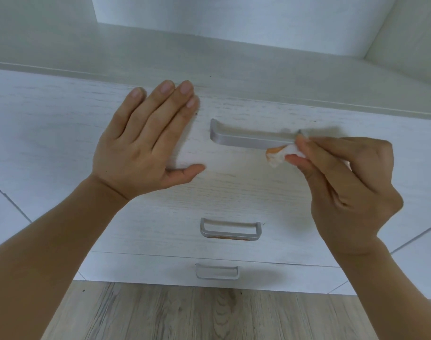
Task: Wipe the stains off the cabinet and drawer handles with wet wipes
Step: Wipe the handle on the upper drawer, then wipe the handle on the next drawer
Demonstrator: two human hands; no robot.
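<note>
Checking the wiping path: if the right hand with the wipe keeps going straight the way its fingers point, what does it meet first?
The right hand points left along the top handle. Its wipe already sits at that handle's right end, so the handle's bar likely comes first; the left hand lies farther on. Depth is unclear.

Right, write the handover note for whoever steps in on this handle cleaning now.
Left hand: open, flat against the top drawer front, left of the top handle.
Right hand: fingers pinch a wadded wet wipe, already orange-smeared, at the top handle's right end.
Done: the visible part of the top handle looks clean.
Left: the middle handle has orange stain along its lower edge; check the bottom handle, no stain seen from here. The wipe may need refolding or replacing.
</note>
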